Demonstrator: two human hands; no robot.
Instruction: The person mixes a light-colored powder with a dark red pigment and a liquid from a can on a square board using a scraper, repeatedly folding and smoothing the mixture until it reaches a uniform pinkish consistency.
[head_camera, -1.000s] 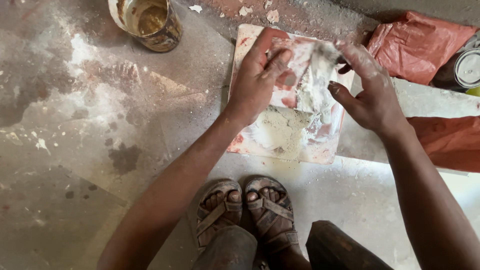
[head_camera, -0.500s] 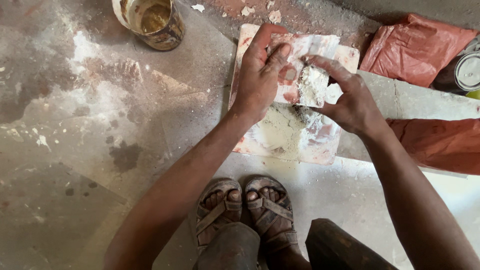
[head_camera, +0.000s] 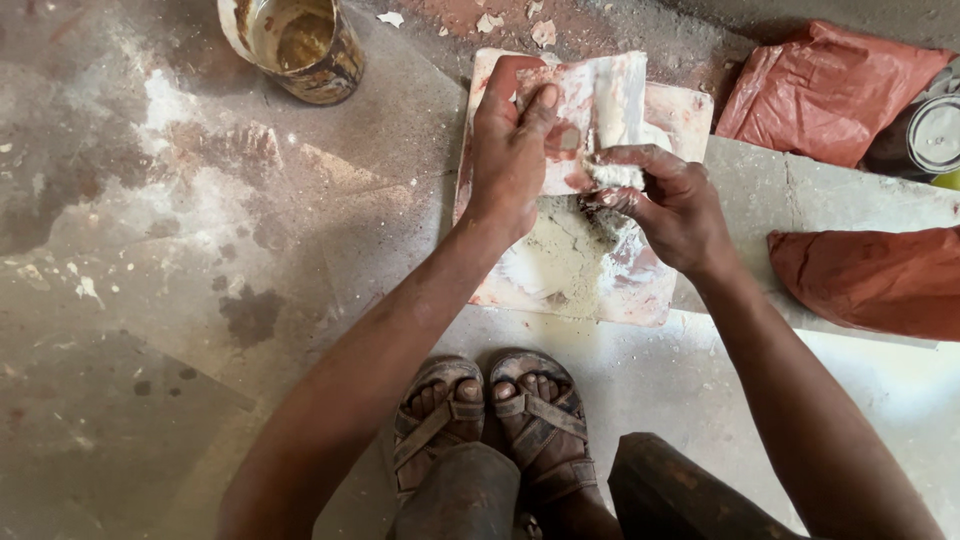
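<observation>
A stained white and red square tile (head_camera: 672, 112) lies on the floor ahead of my sandalled feet. My left hand (head_camera: 510, 150) holds a crumpled red-and-white plastic sheet (head_camera: 600, 95) lifted over the tile, thumb on top. My right hand (head_camera: 668, 205) pinches a lump of whitish putty (head_camera: 615, 176) at the sheet's lower edge. A patch of pale grey powdery putty (head_camera: 560, 255) lies spread on the tile under both hands.
A dirty tin can (head_camera: 295, 45) holding brown liquid stands at the upper left. Red plastic bags (head_camera: 830, 85) lie at the upper right and right, beside a round metal can (head_camera: 935, 130). The concrete floor is dusty and paint-stained.
My right hand moved left from the tile's right side onto the sheet and closed on the putty lump. My left hand lifted and gathered the sheet.
</observation>
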